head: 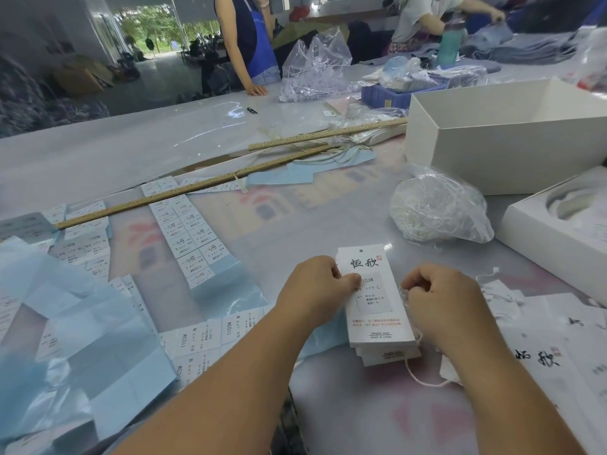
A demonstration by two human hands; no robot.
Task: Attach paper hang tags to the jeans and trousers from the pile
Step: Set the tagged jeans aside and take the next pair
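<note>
1. I read the indoor light as soft and even, moderately bright; shadows under things are faint.
2. Daylight pours in from the open doorway (157,31) at far left back; the trees outside look washed out.
3. Glare streaks sit on the glossy bench (203,126) cover near the far edge.
4. Wide-angle bending is strong: the wooden rulers (184,192) and bench edge bow, and the corners stretch.
5. Print on the top hang tag (371,290) is legible in the centre; far workers and the left edge are soft and smeared.
</note>
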